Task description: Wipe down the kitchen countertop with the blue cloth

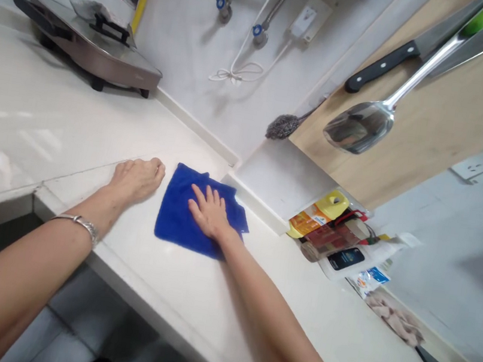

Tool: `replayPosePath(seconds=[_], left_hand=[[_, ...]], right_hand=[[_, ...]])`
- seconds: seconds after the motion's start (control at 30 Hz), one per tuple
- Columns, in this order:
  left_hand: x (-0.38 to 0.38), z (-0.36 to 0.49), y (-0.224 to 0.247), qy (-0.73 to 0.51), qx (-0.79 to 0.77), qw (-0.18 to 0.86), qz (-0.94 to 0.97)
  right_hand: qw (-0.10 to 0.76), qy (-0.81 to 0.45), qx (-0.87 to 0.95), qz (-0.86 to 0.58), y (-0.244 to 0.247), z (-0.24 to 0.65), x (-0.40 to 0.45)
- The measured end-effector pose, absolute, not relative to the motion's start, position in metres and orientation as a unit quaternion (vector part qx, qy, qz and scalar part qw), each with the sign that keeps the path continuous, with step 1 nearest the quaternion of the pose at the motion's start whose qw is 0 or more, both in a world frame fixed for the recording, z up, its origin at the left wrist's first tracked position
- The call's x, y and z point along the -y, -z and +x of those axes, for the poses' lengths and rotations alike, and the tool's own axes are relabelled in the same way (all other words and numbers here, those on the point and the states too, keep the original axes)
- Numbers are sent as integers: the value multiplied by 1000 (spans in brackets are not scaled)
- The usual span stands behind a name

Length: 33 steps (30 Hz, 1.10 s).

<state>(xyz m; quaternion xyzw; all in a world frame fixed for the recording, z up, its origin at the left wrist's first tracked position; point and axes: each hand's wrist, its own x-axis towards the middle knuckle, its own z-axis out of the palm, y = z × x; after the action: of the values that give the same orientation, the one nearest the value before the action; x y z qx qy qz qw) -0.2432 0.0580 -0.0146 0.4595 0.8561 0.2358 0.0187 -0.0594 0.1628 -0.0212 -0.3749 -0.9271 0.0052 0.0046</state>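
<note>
A blue cloth (177, 214) lies spread on the white countertop (145, 275), close to the inner corner of the wall. On top of it my right hand (210, 214) rests flat with its fingers apart, pressing on the fabric without gripping it. Just left of the cloth, my left hand (137, 180) leans on the counter with its fingers curled in, and nothing shows in it. A silver bracelet (80, 225) circles the left wrist. The cloth's part under the right palm is hidden.
An electric pan with a glass lid (93, 50) stands at the back left. A spatula (363, 123) and a black-handled knife (383, 66) hang on a wooden board (455, 116), beside a steel scourer (282, 126). Bottles, including a yellow one (321, 211), line the right wall.
</note>
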Motion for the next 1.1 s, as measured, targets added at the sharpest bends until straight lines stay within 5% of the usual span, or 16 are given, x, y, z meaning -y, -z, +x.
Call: replayPosePath(seconds=[0.3,1.1], left_hand=[[-47,-244,5,-222,-854,36,468],[-59,-258,3,-166,-866,51,469]], right_hand=[[25,-35,950,-309,16,37,-133],[44,19,726,-686,55,441,-138]])
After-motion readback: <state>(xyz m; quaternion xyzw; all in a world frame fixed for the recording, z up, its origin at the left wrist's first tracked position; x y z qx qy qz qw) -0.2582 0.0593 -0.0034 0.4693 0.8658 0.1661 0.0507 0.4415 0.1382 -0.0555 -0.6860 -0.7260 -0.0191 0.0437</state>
